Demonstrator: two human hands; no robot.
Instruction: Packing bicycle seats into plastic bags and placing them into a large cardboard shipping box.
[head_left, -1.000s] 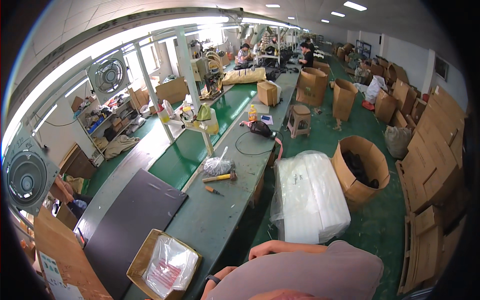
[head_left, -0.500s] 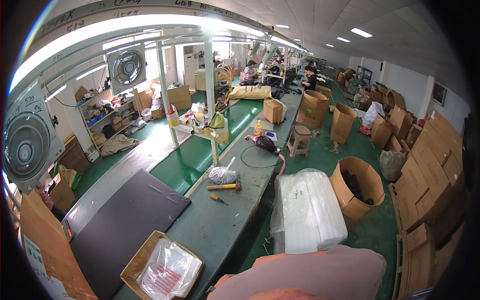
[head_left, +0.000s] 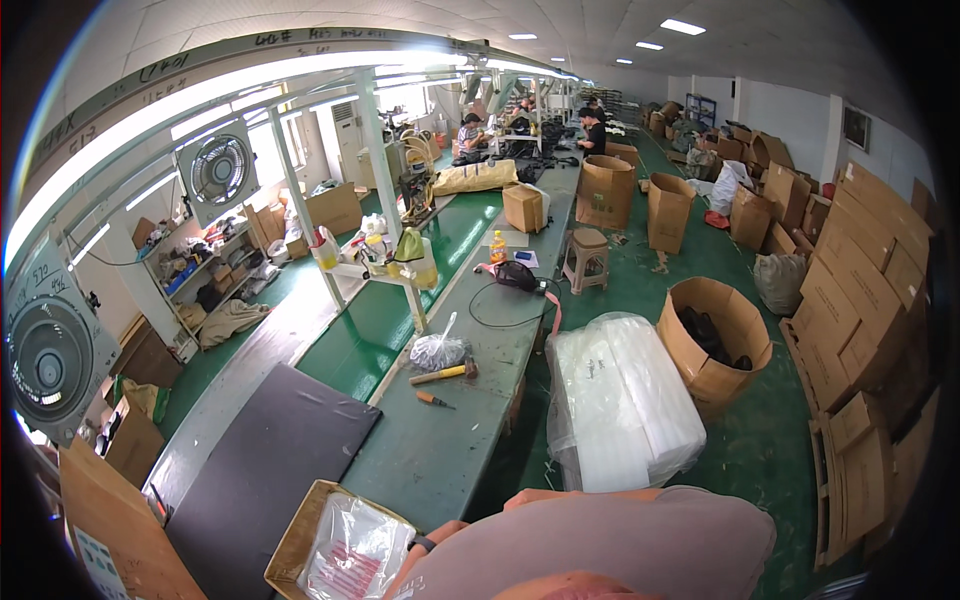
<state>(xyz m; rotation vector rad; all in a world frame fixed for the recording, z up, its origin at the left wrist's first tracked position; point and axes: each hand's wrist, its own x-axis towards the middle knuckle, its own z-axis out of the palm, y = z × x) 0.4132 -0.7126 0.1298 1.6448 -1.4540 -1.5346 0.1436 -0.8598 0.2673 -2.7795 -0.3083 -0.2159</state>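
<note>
My left hand, with a dark band at its wrist, shows at the lower edge, beside the carton of clear plastic bags. Its fingers are hidden behind my mauve-grey shirt. What seems to be my right hand peeks out past the shirt's far edge, between the bench and the plastic-wrapped white bundle. Its fingers cannot be made out, and nothing held shows in either hand. Farther along the green bench lie a hammer, a screwdriver-like tool and a clear bag of small parts.
A dark sheet covers the bench's near left. An open carton with black items stands beyond the white bundle. A stool sits by the bench. Stacked cartons line the right. Two people sit at the far end.
The view has shifted, so the bench and cartons sit a little differently. My left forearm and banded wrist now show more, close by the carton of bags.
</note>
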